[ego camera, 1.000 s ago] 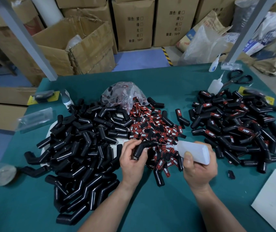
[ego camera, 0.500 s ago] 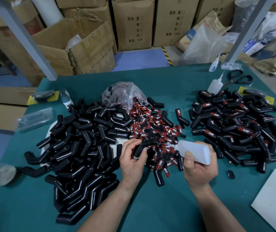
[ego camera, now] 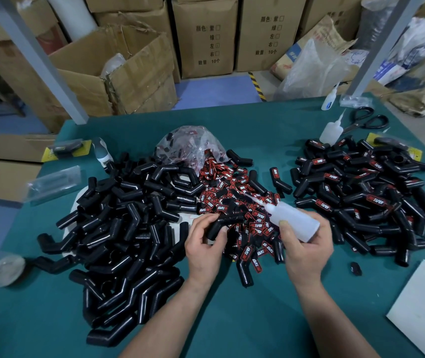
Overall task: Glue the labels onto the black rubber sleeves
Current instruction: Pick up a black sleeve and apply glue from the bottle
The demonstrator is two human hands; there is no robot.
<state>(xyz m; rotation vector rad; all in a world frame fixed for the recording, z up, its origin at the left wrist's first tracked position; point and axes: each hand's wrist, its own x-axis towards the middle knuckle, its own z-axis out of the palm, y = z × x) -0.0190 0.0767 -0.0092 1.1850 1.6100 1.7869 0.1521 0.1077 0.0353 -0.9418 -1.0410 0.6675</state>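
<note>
Head: sleeve (ego camera: 223, 223) in left grip (ego camera: 203, 250)

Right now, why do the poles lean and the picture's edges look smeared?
Head view: the wide-angle lens tilts the grey pole and stretches the corners; the plastic packet at the left edge is blurred, while the labels in the middle read sharply; soft light leaves pale glints on the black sleeves, no hard shadows.

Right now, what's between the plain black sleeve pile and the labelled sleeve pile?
In the head view, a heap of red-and-black labels, a clear bag behind it, and a few loose sleeves.
</note>
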